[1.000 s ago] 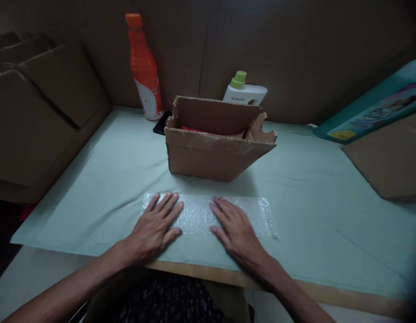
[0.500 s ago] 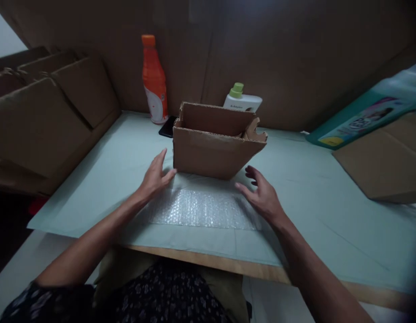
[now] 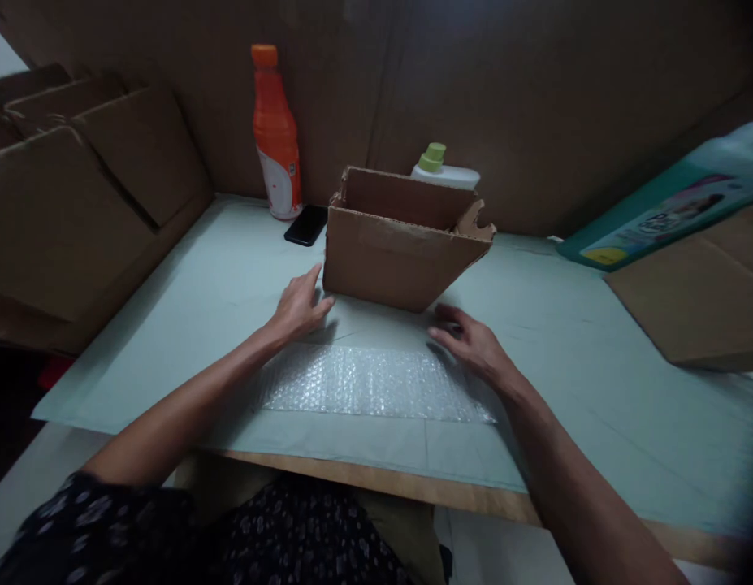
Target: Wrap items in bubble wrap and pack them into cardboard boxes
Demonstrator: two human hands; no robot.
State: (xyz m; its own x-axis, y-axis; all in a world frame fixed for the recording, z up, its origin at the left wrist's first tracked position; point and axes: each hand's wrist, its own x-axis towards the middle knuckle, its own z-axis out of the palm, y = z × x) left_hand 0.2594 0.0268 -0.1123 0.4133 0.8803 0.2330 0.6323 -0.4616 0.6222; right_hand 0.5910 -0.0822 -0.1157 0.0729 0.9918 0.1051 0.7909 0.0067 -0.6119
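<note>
An open-topped brown cardboard box (image 3: 394, 258) with a slanted right side stands upright on the pale green sheet. By its lower left corner is my left hand (image 3: 301, 305), thumb and fingers apart and holding nothing; whether a fingertip touches the box I cannot tell. Near the lower right corner my right hand (image 3: 470, 340) is open too, fingers slightly curled, with nothing in it. Between my forearms, nearer to me, a strip of clear bubble wrap (image 3: 370, 382) lies flat. The inside bottom of the box is hidden.
Behind the box are an orange bottle (image 3: 275, 138), a black phone (image 3: 306, 226) and a white bottle with a green cap (image 3: 446, 173). Large cardboard boxes (image 3: 53, 227) stand left. At right, a teal bottle (image 3: 650, 203) leans over another cardboard box (image 3: 705, 292).
The cardboard box sits slightly farther back and to the right, uncovering more of the phone. My left hand has followed it up and right. The view has shifted a little.
</note>
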